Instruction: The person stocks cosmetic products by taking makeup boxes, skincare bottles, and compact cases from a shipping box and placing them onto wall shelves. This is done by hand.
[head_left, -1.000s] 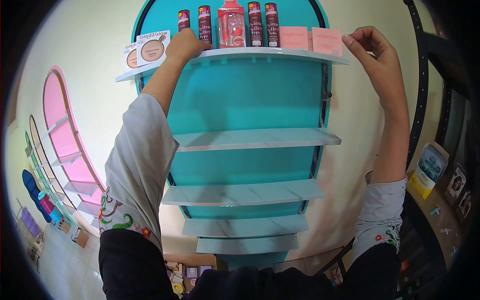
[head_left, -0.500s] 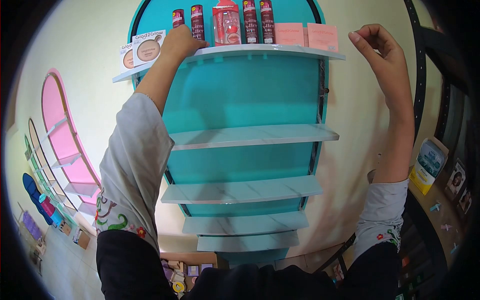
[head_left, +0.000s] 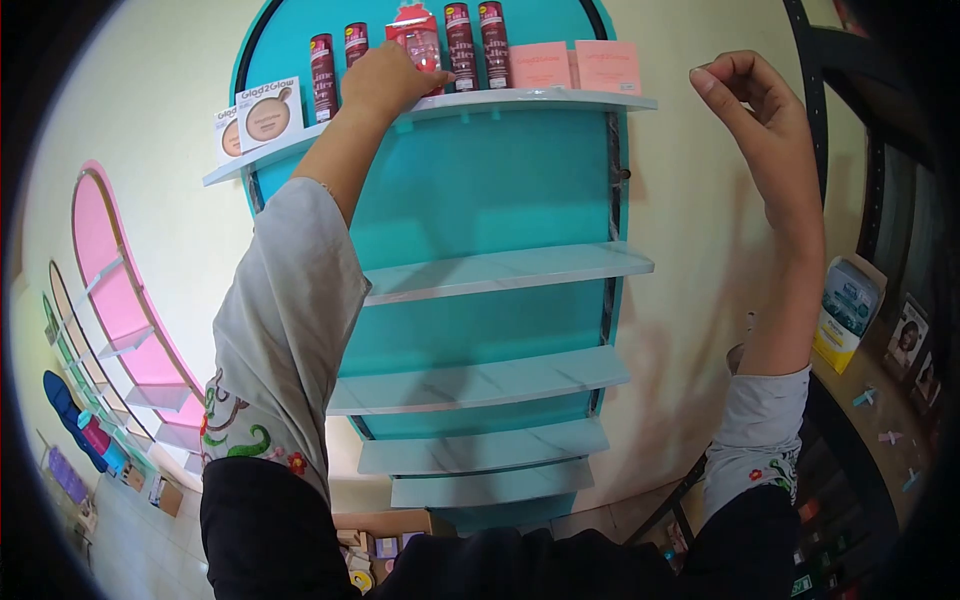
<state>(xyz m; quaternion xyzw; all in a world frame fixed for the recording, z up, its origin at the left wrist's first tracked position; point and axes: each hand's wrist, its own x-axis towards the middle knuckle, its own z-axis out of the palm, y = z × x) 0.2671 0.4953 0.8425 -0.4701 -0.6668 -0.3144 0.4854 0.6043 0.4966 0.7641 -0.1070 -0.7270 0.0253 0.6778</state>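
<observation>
My left hand (head_left: 382, 82) is up at the top shelf, fingers curled around the lower part of a red-and-clear cosmetic package (head_left: 415, 38); the fingertips behind it are hidden. Two dark red tubes (head_left: 322, 78) stand left of the hand, the second partly behind it. Two more dark red tubes (head_left: 494, 45) stand upright just right of the package. My right hand (head_left: 765, 115) is raised in front of the wall, right of the shelf. Its fingers are loosely bent, with a gap to the thumb and nothing visible in them.
White Glad2Glow compact boxes (head_left: 270, 115) stand at the top shelf's left end, pink boxes (head_left: 608, 67) at its right. Marbled shelves (head_left: 510, 273) step down the teal panel. An open carton (head_left: 390, 522) of small boxes is below. A dark rack (head_left: 840, 440) stands at right.
My left hand has moved right along the shelf, from the left tubes to the red package, uncovering the leftmost tube. The view has shifted slightly. My right hand keeps nearly the same pose.
</observation>
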